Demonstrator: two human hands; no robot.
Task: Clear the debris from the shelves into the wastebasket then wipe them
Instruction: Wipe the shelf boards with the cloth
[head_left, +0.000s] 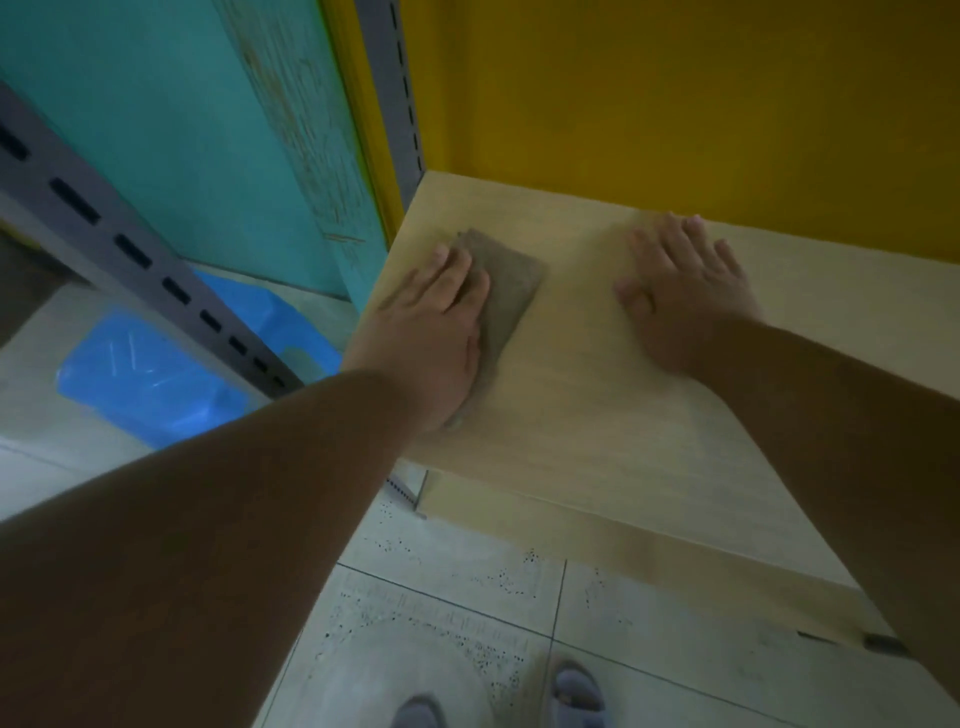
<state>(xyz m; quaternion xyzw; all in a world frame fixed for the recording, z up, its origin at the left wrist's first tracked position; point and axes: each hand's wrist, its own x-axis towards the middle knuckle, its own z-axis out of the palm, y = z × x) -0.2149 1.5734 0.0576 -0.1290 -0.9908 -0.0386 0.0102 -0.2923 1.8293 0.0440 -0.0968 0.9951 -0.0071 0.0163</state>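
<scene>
A pale wooden shelf (582, 395) runs from the middle to the right of the head view. My left hand (431, 322) lies flat on a brown folded cloth (511, 291) and presses it onto the shelf's left end. My right hand (680, 291) rests flat on the bare shelf to the right, fingers spread and pointing toward the yellow back wall. A wastebasket lined with a blue bag (156, 374) stands on the floor to the left, below the shelf and partly behind a grey post. No debris shows on the shelf.
A grey slotted upright (130, 249) crosses the left side diagonally and another (400, 88) stands at the shelf's back left corner. A teal panel (208, 130) and a yellow wall (675, 104) close off the back. Speckled floor tiles (467, 597) and my slippers (576, 691) lie below.
</scene>
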